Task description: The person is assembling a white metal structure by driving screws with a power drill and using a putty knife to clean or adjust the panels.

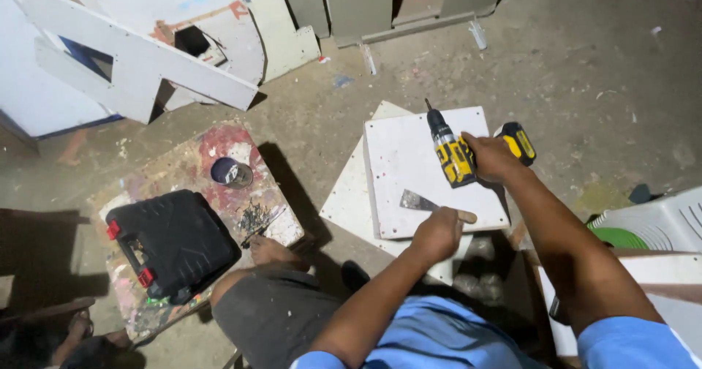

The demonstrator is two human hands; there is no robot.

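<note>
Near the middle right of the frame your right hand [491, 157] is wrapped tight around the grip of a yellow and black drill [453, 153]. The drill lies low over a white board [409, 157], its bit aimed toward the top of the frame and the battery end sticking out past your knuckles to the right. Just below it, your left hand [439, 231] is closed around the wooden handle of a scraper [428, 204]. The scraper's metal blade lies flat on the board, pointing left.

The board sits on a second white panel [344, 204] on the dusty floor [585, 69], at the centre of the frame. The drill appears to be either just picked up or just being put down; the bit is not pressed into anything. Using it would call for tipping the bit down onto the board while the left hand steadies the piece.

At lower left a black tool case [175, 241] with red latches rests on a paint-stained plank [219, 149], beside a small round tin [230, 171] and a heap of screws [254, 215]. White cut-out panels [146, 54] lean at upper left.
</note>
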